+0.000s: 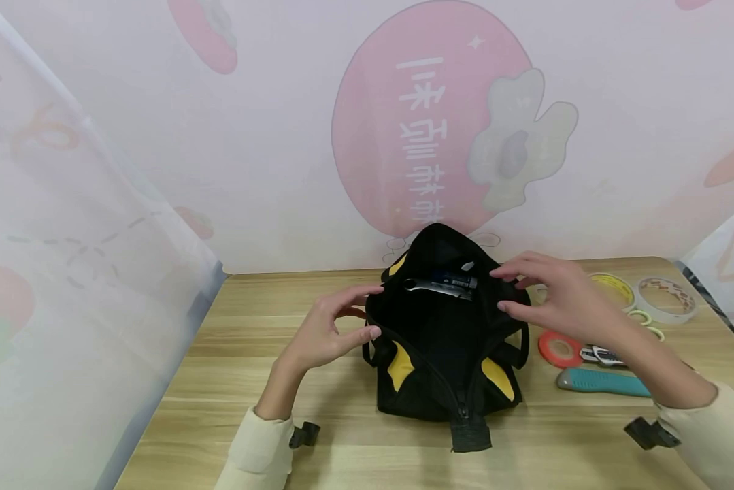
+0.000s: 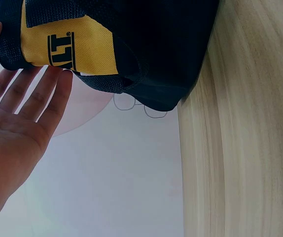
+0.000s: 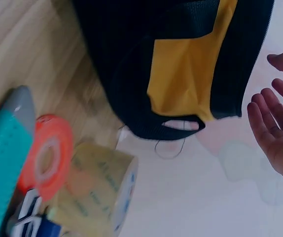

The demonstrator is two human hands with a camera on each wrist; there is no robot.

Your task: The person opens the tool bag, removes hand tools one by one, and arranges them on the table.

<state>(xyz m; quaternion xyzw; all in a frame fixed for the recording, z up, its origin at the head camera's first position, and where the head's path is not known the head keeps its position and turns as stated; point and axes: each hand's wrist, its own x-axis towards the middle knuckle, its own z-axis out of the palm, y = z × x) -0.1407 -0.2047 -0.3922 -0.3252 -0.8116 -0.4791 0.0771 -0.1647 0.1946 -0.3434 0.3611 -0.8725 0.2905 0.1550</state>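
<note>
A black tool bag (image 1: 397, 400) with yellow panels stands on the table, its zipped top spread wide. Inside lie a silver wrench (image 1: 438, 288) and a dark blue item (image 1: 455, 279), partly in shadow. At the bag's left rim is my left hand (image 1: 325, 333), thumb and fingertips against the edge. The left wrist view shows its fingers extended beside the yellow panel (image 2: 89, 44). My right hand (image 1: 556, 299) is at the right rim, fingertips close to the fabric. In the right wrist view, its fingers are loosely bent and hold nothing.
Right of the bag lie a teal utility knife (image 1: 605, 382), a red tape roll (image 1: 559, 349), a second cutter (image 1: 602, 356), yellow-green scissor handles (image 1: 654, 332) and clear tape rolls (image 1: 666, 301). A printed curtain (image 1: 269, 136) hangs behind the wooden table (image 1: 220, 408).
</note>
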